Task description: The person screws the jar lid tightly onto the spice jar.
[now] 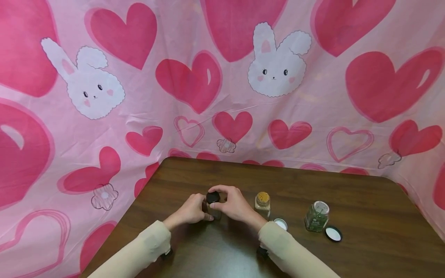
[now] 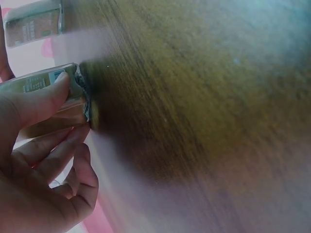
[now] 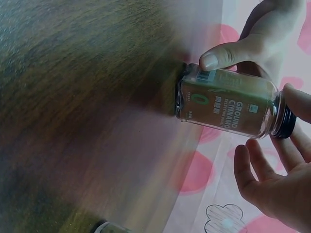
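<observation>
A glass spice jar (image 3: pixel 226 102) labelled "Ground Cinnamon" stands on the table, full of brown powder, with a black cap (image 1: pixel 213 197) on top. My left hand (image 1: pixel 192 209) grips its lower body from the left; the thumb lies along the label in the left wrist view. From above, my right hand (image 1: pixel 234 202) pinches the cap between thumb and fingers. Two lidless jars are to the right: one of yellow-brown powder (image 1: pixel 262 206), near my right wrist, and one of green dried herb (image 1: pixel 316 218).
A lid (image 1: pixel 280 223) lies beside the yellow-brown jar, partly behind my right sleeve. Another lid (image 1: pixel 333 234), black-rimmed and white inside, rests by the green jar. The brown wooden table (image 1: pixel 222 251) meets a pink heart-and-rabbit cloth (image 1: pixel 236 100) at the back and left.
</observation>
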`<state>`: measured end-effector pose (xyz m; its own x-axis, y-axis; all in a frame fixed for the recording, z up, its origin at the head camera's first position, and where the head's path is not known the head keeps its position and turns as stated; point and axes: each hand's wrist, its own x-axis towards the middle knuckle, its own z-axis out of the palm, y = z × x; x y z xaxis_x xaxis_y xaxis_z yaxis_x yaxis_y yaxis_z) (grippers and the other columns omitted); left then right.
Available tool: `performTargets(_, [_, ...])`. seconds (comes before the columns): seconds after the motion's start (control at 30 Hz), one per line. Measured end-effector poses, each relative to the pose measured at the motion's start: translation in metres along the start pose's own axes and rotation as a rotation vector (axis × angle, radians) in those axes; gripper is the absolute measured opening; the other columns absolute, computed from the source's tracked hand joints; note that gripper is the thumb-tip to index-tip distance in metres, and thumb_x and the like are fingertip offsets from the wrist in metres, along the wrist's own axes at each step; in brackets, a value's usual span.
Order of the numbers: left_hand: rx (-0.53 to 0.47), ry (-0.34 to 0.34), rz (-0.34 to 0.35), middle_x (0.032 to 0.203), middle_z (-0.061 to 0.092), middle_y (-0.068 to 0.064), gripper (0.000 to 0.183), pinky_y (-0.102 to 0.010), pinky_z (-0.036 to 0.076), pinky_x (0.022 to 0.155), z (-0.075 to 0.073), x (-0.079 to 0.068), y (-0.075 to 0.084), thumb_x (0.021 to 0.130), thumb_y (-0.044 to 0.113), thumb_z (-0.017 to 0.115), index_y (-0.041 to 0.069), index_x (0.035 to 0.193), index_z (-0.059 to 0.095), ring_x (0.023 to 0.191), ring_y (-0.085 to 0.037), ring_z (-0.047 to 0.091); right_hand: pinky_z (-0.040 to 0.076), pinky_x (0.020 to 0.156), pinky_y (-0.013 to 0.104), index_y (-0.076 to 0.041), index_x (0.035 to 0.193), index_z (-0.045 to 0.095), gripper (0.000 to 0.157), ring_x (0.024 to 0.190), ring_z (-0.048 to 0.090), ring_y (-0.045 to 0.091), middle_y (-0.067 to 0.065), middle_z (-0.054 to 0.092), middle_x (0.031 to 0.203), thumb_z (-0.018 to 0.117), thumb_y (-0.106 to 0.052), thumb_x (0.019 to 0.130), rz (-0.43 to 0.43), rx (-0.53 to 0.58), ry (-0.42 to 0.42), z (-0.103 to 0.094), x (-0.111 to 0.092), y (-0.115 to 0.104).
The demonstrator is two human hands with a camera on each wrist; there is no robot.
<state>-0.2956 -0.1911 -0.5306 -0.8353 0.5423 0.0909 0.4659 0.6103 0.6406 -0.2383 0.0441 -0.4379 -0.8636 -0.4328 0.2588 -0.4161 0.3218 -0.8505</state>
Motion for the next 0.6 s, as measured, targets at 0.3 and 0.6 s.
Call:
performTargets(0.3, [0.015, -0.016, -0.026, 0.067, 0.067, 0.010, 0.039, -0.030, 0.050, 0.052, 0.005, 0.007, -0.014, 0.071, 0.042, 0.100, 0.022, 0.093, 0.075, 0.059, -0.010, 0.062, 0.055, 0.087, 0.050, -0.016, 0.123, 0.075, 0.036, 0.105, 0.065, 0.020, -0.001, 0.073, 0.121, 0.086, -0.009, 0.089, -0.014, -0.054, 0.015, -0.001, -0.004, -0.002])
performTargets(0.6, [0.029, 0.034, 0.044, 0.065, 0.062, 0.008, 0.035, -0.028, 0.045, 0.050, -0.004, -0.004, 0.011, 0.075, 0.035, 0.098, 0.014, 0.088, 0.074, 0.058, -0.010, 0.056, 0.054, 0.089, 0.054, -0.011, 0.123, 0.073, 0.035, 0.117, 0.063, 0.023, 0.000, 0.069, 0.128, 0.084, -0.005, 0.090, -0.074, -0.059, 0.047, -0.003, -0.013, -0.010])
